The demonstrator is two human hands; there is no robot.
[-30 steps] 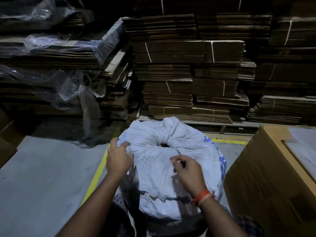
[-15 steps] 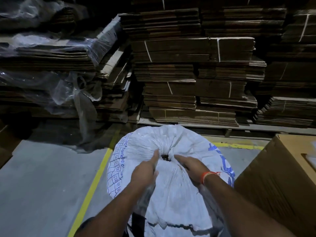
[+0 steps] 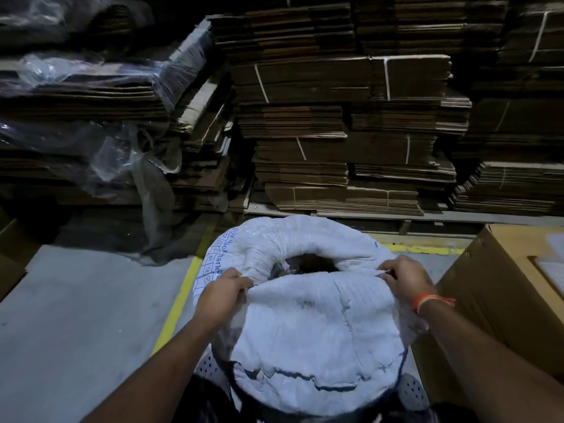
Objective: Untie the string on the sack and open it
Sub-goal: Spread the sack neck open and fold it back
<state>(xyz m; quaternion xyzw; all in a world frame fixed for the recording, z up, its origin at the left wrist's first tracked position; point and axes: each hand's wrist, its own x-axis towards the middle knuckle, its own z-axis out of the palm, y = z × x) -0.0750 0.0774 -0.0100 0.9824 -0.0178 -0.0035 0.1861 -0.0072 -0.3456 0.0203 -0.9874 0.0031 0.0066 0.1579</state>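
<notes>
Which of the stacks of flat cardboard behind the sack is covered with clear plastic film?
The stack at far left: loose plastic film hangs over it. The other stacks are bare, tied only with thin straps.

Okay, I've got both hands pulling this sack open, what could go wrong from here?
1. The sack leans toward you with its mouth only partly open; a hard pull might tip it and spill whatever is inside.
2. The left hand and right hand grip only bunched edges, so the fabric may slip or tear.
</notes>
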